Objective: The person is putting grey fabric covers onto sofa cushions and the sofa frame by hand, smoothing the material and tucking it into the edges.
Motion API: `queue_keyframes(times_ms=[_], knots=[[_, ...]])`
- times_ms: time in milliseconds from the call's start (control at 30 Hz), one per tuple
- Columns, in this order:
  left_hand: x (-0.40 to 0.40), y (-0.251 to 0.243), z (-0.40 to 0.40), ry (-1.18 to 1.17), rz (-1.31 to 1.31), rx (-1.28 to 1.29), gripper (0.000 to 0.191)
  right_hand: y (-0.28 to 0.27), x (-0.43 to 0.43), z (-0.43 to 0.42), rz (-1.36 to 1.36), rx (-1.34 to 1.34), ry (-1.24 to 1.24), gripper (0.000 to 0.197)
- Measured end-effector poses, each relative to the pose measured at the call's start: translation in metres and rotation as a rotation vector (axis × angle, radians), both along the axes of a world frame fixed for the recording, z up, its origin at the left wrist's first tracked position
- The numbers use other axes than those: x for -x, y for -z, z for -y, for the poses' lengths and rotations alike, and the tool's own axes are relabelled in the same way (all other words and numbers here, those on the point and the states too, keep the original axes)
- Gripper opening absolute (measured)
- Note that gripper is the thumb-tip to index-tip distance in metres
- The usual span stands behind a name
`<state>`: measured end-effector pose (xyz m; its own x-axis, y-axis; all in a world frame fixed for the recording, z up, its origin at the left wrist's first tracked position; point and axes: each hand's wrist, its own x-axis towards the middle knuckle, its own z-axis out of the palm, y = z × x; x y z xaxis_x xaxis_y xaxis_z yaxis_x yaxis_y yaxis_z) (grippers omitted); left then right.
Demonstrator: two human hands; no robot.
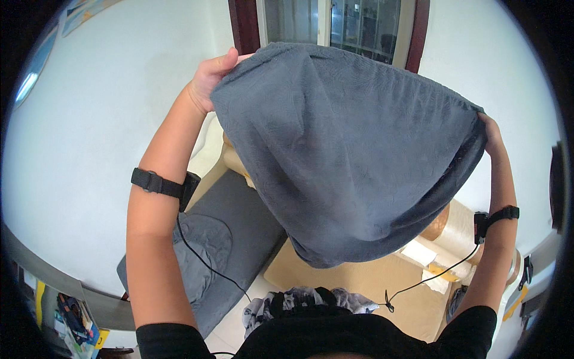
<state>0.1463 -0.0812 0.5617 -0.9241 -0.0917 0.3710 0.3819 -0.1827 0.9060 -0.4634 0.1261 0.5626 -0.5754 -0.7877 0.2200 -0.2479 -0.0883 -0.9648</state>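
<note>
A dark grey stretch-fabric cover (341,148) with a gathered edge hangs spread out at chest height or above, between both my hands. My left hand (214,76) grips its upper left corner, thumb up and fingers hidden behind the cloth. At the right corner, my right hand (491,132) holds the gathered edge; most of its fingers are behind the fabric. Below the cover is a beige sofa seat cushion (358,282), partly hidden by the hanging cloth. Another grey cover (204,256) lies crumpled on the grey-covered seat (242,202) at the left.
Beige sofa parts with worn patches (453,229) stand at the right. Each forearm wears a black strap (157,183) with a small device and a trailing cable (210,269). Behind the cover is a glazed door or window (363,27). Pale floor tiles (237,318) show between the seats.
</note>
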Motion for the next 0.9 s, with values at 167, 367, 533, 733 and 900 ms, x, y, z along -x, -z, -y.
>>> queue_keyframes(times_ms=[167, 367, 533, 733, 900], knots=[[0.018, 0.020, -0.007, -0.191, 0.075, 0.091, 0.068, -0.002, 0.011, -0.007, 0.066, -0.028, -0.018, 0.034], [0.040, 0.030, 0.017, -0.435, 0.153, 0.257, 0.052, -0.020, 0.046, -0.032, 0.109, -0.066, 0.099, 0.035], [0.065, 0.032, 0.087, -0.649, 0.063, 0.150, 0.040, -0.039, 0.081, -0.046, 0.009, -0.070, 0.194, 0.036], [0.091, 0.010, 0.155, -0.716, -0.123, 0.141, 0.026, -0.067, 0.055, -0.017, -0.058, -0.193, 0.278, 0.035], [0.131, -0.003, 0.167, -0.634, -0.183, 0.152, 0.024, -0.078, 0.055, -0.039, -0.062, -0.200, 0.352, 0.033]])
